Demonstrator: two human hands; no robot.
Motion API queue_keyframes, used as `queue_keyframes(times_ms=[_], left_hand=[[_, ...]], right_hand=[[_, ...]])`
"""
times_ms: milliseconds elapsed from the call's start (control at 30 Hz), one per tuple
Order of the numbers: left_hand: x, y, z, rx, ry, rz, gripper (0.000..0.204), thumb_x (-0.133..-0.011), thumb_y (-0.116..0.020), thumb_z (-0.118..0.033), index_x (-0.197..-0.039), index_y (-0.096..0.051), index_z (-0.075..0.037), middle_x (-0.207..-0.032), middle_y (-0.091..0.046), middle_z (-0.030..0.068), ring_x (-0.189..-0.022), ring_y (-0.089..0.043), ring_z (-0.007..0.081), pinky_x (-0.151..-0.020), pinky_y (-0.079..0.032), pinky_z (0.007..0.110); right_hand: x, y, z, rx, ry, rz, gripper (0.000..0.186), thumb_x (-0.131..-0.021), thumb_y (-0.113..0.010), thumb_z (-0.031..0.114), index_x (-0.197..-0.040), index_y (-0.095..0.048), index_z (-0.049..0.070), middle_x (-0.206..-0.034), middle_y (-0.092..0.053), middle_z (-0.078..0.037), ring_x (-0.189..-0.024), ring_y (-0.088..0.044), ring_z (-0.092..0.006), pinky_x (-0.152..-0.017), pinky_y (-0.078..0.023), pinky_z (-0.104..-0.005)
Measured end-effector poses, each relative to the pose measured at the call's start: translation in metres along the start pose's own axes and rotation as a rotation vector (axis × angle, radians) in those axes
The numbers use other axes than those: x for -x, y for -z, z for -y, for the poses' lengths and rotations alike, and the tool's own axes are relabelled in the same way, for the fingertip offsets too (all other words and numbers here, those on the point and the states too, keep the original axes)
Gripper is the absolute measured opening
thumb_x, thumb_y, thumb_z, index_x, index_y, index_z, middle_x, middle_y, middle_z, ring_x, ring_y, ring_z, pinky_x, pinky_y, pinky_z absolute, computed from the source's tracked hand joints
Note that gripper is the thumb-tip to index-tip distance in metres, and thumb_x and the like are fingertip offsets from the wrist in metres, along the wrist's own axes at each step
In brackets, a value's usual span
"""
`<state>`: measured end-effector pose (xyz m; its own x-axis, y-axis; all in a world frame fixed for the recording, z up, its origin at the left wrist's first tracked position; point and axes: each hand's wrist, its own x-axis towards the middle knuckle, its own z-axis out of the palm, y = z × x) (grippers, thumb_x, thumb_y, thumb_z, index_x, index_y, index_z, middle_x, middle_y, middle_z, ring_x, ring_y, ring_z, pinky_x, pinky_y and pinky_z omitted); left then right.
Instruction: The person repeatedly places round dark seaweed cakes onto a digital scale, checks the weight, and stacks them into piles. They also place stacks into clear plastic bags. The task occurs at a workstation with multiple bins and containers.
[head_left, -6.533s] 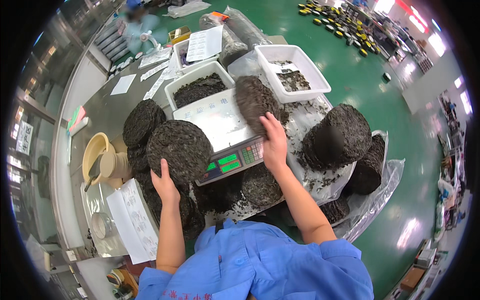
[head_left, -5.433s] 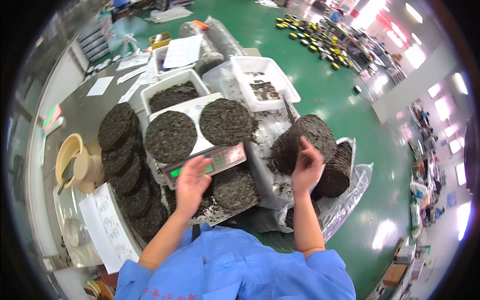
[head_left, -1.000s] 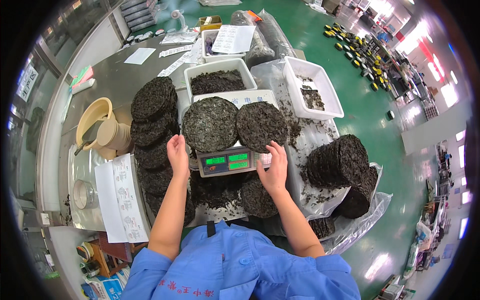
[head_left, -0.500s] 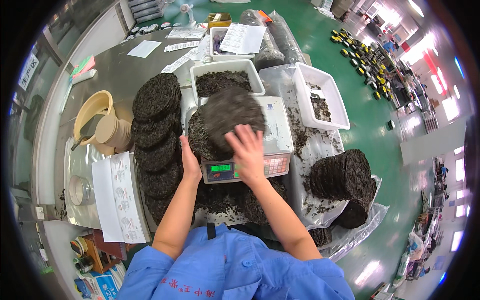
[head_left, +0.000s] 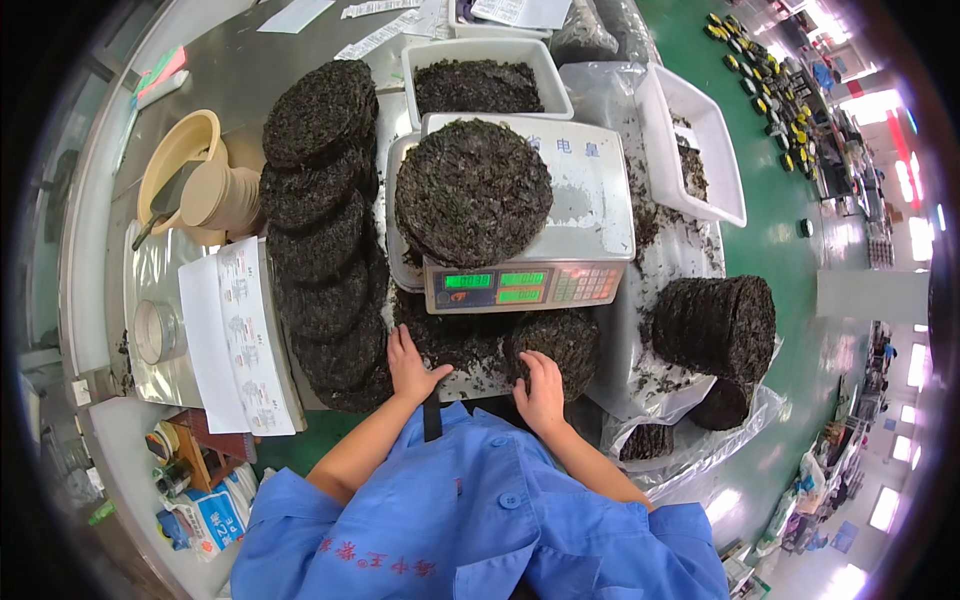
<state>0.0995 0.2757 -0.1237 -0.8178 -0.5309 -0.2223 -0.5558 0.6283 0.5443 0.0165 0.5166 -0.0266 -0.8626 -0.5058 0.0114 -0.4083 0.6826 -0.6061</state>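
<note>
- At the frame's centre, a dark flaky disc (head_left: 473,192) lay on the left half of the scale (head_left: 590,205).
- At lower centre, the left hand (head_left: 410,368) was empty, thumb spread wide, near the overlapping discs (head_left: 318,240).
- Just right, the right hand (head_left: 542,393) had its fingertips over a lower disc (head_left: 565,345); whether they gripped, I couldn't tell.

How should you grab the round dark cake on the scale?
Probably by its rim, left and right, coming from the near side, where the left hand and right hand are. The round dark cake lies broad face up over the scale, and its left edge juts past the scale's plate, so there may be room underneath there.
</note>
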Motion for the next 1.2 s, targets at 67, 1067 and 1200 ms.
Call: queue_keyframes(times_ms=[67, 1067, 1200], left_hand=[[-0.001, 0.004, -0.018, -0.158, 0.019, 0.108, 0.129, -0.055, -0.091, -0.047, -0.153, -0.021, -0.003, -0.156, -0.022, 0.0248, -0.141, -0.024, 0.0463, -0.113, -0.026, 0.055], [-0.097, 0.188, -0.215, 0.356, -0.804, -0.277, 0.022, -0.088, -0.068, -0.008, -0.11, -0.07, -0.007, -0.132, -0.061, 0.0109, -0.119, -0.058, 0.0317, -0.097, -0.049, 0.038], [-0.105, 0.2, -0.195, 0.367, -0.537, -0.207, 0.025, -0.097, -0.06, -0.014, -0.119, -0.07, -0.013, -0.143, -0.054, 0.0085, -0.136, -0.046, 0.0288, -0.104, -0.044, 0.035]], right_hand=[[0.008, -0.001, 0.001, 0.005, -0.029, -0.013, 0.053, -0.078, -0.064, 0.003, -0.128, -0.05, 0.003, -0.128, -0.053, -0.019, -0.119, -0.051, -0.0381, -0.102, -0.041, -0.046], [0.004, 0.034, 0.023, -0.246, 0.018, -0.232, 0.039, -0.081, -0.065, 0.001, -0.119, -0.057, 0.004, -0.126, -0.054, -0.018, -0.117, -0.053, -0.0377, -0.099, -0.045, -0.0434], [-0.007, 0.039, 0.038, -0.288, 0.065, -0.22, 0.037, -0.082, -0.064, 0.001, -0.119, -0.058, 0.004, -0.126, -0.054, -0.019, -0.118, -0.053, -0.0378, -0.099, -0.045, -0.0436]])
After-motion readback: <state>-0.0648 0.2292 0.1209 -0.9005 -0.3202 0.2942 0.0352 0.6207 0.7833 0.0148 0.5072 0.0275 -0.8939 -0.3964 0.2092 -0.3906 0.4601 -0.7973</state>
